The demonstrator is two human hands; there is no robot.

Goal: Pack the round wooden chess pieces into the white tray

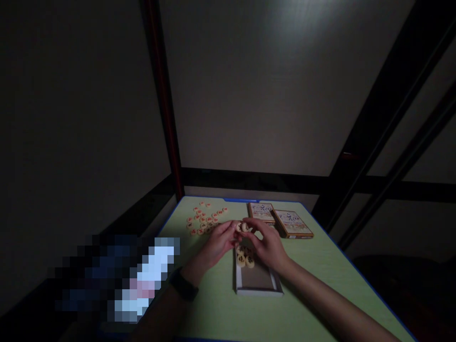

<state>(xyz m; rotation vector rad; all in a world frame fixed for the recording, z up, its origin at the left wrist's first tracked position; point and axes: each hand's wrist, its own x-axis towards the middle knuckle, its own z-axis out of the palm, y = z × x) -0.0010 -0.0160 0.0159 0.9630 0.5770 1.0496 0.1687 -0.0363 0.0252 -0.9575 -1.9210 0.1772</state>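
Note:
Above the far end of an open box tray point(254, 290), my left hand point(223, 238) and my right hand point(266, 240) meet, both closed on round Chinese chess pieces point(241, 227) with dark characters. The left fingers pinch one piece and the right fingers grip the one beside it. Several more dark-marked pieces point(245, 259) sit in the tray's far part, partly hidden by my hands. Left of my hands, many loose pieces point(203, 220), mostly with red characters, lie spread on the table.
Two printed game boxes point(293, 223) lie at the back right of the green table point(320, 285), which has a blue edge. Walls stand behind and to the left. A pixelated bright patch point(146, 280) covers the left front edge.

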